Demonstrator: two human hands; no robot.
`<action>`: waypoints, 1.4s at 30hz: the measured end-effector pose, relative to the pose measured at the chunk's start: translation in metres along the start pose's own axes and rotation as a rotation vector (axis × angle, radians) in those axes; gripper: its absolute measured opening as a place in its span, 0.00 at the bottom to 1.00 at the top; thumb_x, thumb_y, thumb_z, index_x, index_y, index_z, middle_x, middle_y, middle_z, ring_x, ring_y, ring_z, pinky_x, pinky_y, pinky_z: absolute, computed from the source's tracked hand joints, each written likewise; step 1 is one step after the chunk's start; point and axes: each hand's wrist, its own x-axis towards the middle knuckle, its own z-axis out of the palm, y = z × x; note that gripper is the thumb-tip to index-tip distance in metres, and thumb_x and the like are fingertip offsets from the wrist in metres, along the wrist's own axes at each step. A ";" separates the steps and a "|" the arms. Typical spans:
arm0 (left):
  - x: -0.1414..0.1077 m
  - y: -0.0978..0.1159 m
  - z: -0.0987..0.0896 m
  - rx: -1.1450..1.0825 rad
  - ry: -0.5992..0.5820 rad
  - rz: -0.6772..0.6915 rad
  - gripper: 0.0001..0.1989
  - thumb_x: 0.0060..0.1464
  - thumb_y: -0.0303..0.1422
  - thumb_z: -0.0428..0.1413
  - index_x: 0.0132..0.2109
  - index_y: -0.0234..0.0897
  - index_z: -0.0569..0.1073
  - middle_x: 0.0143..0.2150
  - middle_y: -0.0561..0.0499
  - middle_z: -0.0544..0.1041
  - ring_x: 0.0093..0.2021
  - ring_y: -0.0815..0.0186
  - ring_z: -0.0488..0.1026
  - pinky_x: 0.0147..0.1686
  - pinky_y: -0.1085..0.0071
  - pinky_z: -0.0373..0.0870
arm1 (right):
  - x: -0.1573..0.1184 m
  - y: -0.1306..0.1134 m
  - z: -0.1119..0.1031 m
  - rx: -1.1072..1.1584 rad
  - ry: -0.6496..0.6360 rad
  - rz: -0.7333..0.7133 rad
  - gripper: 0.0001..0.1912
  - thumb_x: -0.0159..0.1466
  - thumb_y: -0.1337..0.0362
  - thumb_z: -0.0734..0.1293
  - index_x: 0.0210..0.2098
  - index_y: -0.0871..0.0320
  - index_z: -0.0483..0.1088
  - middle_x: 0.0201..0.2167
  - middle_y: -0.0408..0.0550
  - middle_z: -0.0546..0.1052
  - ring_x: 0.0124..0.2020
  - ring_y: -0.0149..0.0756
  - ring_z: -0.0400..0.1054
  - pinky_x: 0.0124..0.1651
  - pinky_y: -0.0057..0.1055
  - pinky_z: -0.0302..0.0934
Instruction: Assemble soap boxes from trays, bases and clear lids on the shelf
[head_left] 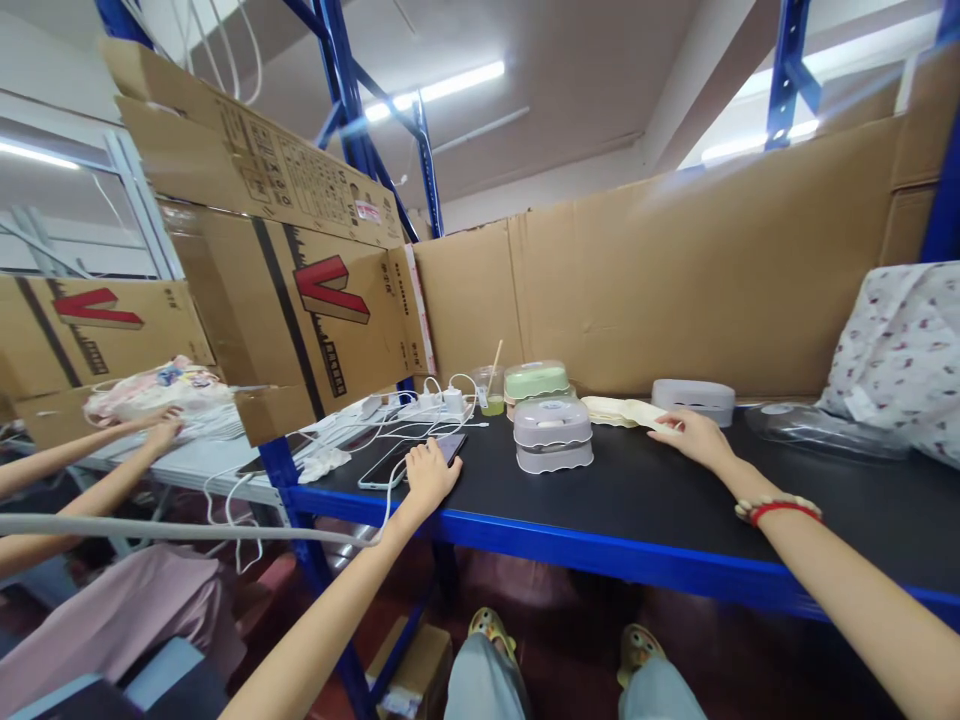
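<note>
Your forearms stretch across the foreground, both cut off by the bottom of the frame, toward a black table. Your left hand rests with bent fingers over a phone near the table's front edge, covering part of it; whether it grips cannot be told. Your right hand, the wrist ringed by a beaded bracelet, pinches the near end of a pale strip, whose tip is lost behind your fingers. Between your hands sits a grey box, partly hiding a green-lidded box behind it. Beyond your right hand, a white container is partly blocked from view. At far left, a co-worker's hands touch a pile of cloth, the person's body mostly out of frame.
</note>
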 end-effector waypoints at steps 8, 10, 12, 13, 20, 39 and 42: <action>-0.001 0.000 -0.005 -0.134 -0.001 0.027 0.20 0.51 0.32 0.51 0.48 0.22 0.64 0.46 0.35 0.72 0.50 0.54 0.69 0.46 0.66 0.62 | 0.001 0.003 -0.001 0.032 -0.008 -0.004 0.08 0.45 0.62 0.69 0.26 0.56 0.76 0.28 0.48 0.76 0.30 0.41 0.70 0.32 0.31 0.61; -0.001 0.000 -0.007 -0.168 0.004 0.073 0.19 0.51 0.33 0.52 0.47 0.24 0.64 0.45 0.38 0.72 0.47 0.58 0.71 0.43 0.69 0.64 | 0.001 0.005 0.000 0.043 -0.009 -0.017 0.08 0.45 0.62 0.69 0.25 0.55 0.76 0.27 0.47 0.76 0.30 0.40 0.70 0.32 0.30 0.61; -0.002 0.001 -0.008 -0.192 0.036 0.124 0.18 0.51 0.34 0.52 0.47 0.26 0.64 0.45 0.40 0.72 0.46 0.59 0.71 0.43 0.70 0.64 | 0.001 0.007 0.001 0.051 -0.004 -0.035 0.07 0.44 0.62 0.69 0.25 0.55 0.76 0.26 0.47 0.76 0.29 0.39 0.69 0.31 0.30 0.60; -0.003 0.002 -0.008 -0.198 0.056 0.146 0.17 0.52 0.34 0.52 0.46 0.27 0.64 0.45 0.40 0.72 0.48 0.59 0.70 0.45 0.69 0.63 | 0.001 0.008 0.002 0.053 0.001 -0.045 0.07 0.44 0.63 0.69 0.24 0.55 0.76 0.25 0.46 0.76 0.28 0.39 0.69 0.31 0.30 0.60; -0.033 0.044 0.001 -0.409 0.659 0.825 0.04 0.50 0.28 0.46 0.30 0.36 0.64 0.30 0.49 0.70 0.32 0.65 0.67 0.33 0.70 0.61 | 0.007 0.014 0.006 0.054 0.090 -0.128 0.07 0.47 0.63 0.67 0.26 0.55 0.76 0.27 0.46 0.75 0.28 0.37 0.68 0.33 0.31 0.60; -0.045 0.194 -0.013 -0.791 0.990 1.058 0.10 0.53 0.31 0.46 0.41 0.34 0.67 0.47 0.45 0.73 0.51 0.60 0.68 0.46 0.67 0.63 | 0.016 0.011 0.013 0.062 0.321 -0.291 0.10 0.54 0.66 0.63 0.30 0.54 0.76 0.33 0.50 0.73 0.39 0.42 0.65 0.42 0.38 0.55; -0.057 0.157 -0.012 -0.825 0.871 0.921 0.11 0.52 0.30 0.47 0.44 0.35 0.66 0.47 0.45 0.73 0.53 0.59 0.67 0.47 0.65 0.62 | 0.019 0.014 0.016 0.082 0.350 -0.277 0.09 0.53 0.63 0.64 0.31 0.55 0.76 0.32 0.50 0.73 0.37 0.42 0.66 0.40 0.37 0.55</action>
